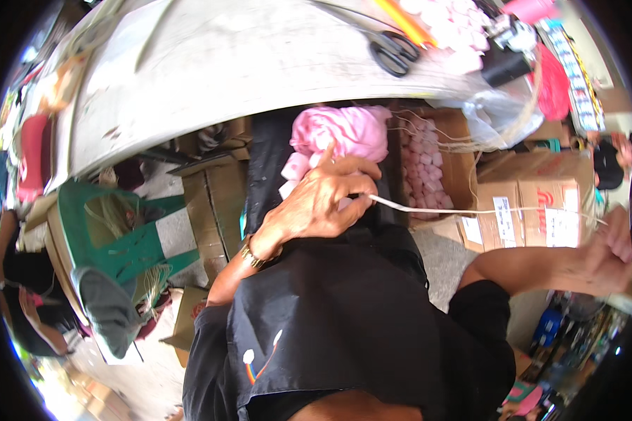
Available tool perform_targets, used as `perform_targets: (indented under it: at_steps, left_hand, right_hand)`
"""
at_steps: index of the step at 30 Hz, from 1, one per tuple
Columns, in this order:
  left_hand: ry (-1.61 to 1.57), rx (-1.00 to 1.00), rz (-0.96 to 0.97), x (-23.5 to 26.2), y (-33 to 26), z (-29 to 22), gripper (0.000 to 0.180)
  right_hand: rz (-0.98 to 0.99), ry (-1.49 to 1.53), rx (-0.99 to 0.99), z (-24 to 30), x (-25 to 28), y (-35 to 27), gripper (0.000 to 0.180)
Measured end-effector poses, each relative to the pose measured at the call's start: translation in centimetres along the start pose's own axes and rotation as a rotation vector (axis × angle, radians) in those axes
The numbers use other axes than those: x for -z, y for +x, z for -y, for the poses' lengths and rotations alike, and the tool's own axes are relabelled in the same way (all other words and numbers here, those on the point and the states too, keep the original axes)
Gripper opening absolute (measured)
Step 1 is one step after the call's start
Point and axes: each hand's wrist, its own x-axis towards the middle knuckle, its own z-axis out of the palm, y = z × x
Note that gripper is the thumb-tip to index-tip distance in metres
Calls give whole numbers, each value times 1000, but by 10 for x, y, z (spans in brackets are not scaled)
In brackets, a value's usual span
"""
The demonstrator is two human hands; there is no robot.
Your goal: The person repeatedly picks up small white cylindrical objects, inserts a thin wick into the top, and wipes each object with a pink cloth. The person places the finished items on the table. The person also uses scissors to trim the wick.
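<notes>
Pink and soft-looking, bunched into a rounded lump just below the near edge of the counter. Gripped that bundle from above with the left hand, fingers curled over its lower part, thumb and forefinger pinched on a thin white string. Kept the bundle pressed in against the dark apron, probably so it could not roll or slip while the string was under pull.

Ran the string out to the right, straight and taut, toward the right hand at the right rim. Looked closed there, but too blurred and too near the edge to tell for sure. Held well apart from the left hand, likely to keep the string tight.

Showed crumpled pink cloth or film on top of the bundle, with small pale pink blocks peeping out beneath it beside the knuckles. Matched the pink pieces heaped in the open cardboard box just right of it.

Left black-handled scissors lying on the far part of the counter, within reach. Stood brown cartons under the string on the right, a green plastic chair on the left. Wore a gold bracelet on the left wrist.
</notes>
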Motion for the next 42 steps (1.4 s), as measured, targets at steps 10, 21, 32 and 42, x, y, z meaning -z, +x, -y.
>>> perform_targets:
  at_steps: [10,21,32,42]
  left_hand:
    - [-1202,77,53,-5,54,-43,47]
    - [-1257,590,-95,-28,13,22,26]
    - [-465,465,-112,23,0,0,27]
    - [-1378,-82,-587,50,-33,8,42]
  right_hand:
    - [628,-668,-558,-128,-12,-104,19]
    - [646,-1638,-1243,-292,337,-322,29]
    - [726,-1834,-1485,-308,393,-455,27]
    - [599,-1799,-1259,-298,402,-435,26]
